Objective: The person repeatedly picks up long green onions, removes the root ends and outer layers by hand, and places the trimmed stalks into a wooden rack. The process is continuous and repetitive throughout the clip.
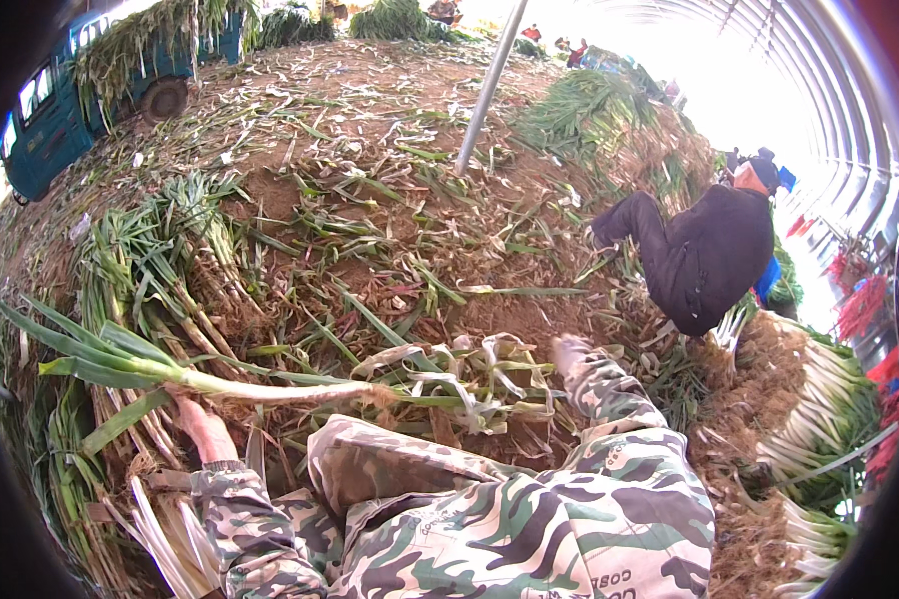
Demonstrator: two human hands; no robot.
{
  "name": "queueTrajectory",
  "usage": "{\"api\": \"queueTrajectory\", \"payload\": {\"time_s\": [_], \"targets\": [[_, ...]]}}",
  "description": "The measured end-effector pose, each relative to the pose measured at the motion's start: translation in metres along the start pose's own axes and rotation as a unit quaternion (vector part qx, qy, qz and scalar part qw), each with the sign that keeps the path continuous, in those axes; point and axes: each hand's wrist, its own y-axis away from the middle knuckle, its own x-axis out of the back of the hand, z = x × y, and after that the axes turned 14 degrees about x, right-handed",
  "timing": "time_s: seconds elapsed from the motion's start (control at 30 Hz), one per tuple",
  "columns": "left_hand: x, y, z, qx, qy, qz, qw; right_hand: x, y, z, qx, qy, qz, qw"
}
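My left hand (193,423) holds one large green onion (270,389) near where its leaves meet the pale stalk; the leaves fan to the left and the rooted end lies to the right. My right hand (569,353) is stretched forward over the littered ground, blurred, and whether it holds anything cannot be told. Pale dry leaf strips (464,382) lie between the hands. Below my left forearm are white peeled stalks (168,539). Untrimmed green onions (131,269) are heaped beyond my left hand.
A person in dark clothes (708,247) bends at the right, near stacked white-stalked onions (820,404). A metal pole (487,90) stands ahead. A blue truck (52,142) is at the upper left, and a green onion pile (592,112) at the upper right.
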Motion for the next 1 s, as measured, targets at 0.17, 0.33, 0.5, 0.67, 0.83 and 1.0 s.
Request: {"api": "queueTrajectory", "payload": {"time_s": [0.17, 0.33, 0.5, 0.67, 0.83, 1.0], "targets": [[-0.022, 0.036, -0.042, -0.026, 0.01, -0.131, 0.991, 0.025, -0.013, -0.155, 0.357, -0.205, 0.261, 0.873], [-0.018, 0.069, -0.036, -0.232, -0.51, -0.055, 0.826, 0.067, 0.005, -0.288, 0.484, -0.342, 0.203, 0.78], [-0.033, 0.064, -0.026, 0.05, 0.096, -0.128, 0.986, 0.07, 0.018, -0.312, 0.496, -0.378, 0.127, 0.771], [-0.042, 0.065, -0.026, -0.007, 0.032, -0.045, 0.998, 0.062, 0.023, -0.322, 0.458, -0.592, -0.001, 0.664], [-0.044, 0.096, -0.029, -0.305, -0.367, -0.056, 0.877, 0.079, 0.013, -0.339, 0.328, -0.78, -0.114, 0.521], [-0.036, 0.141, -0.044, -0.137, -0.374, -0.387, 0.832, 0.091, -0.029, -0.34, 0.301, -0.783, -0.118, 0.531]]}}
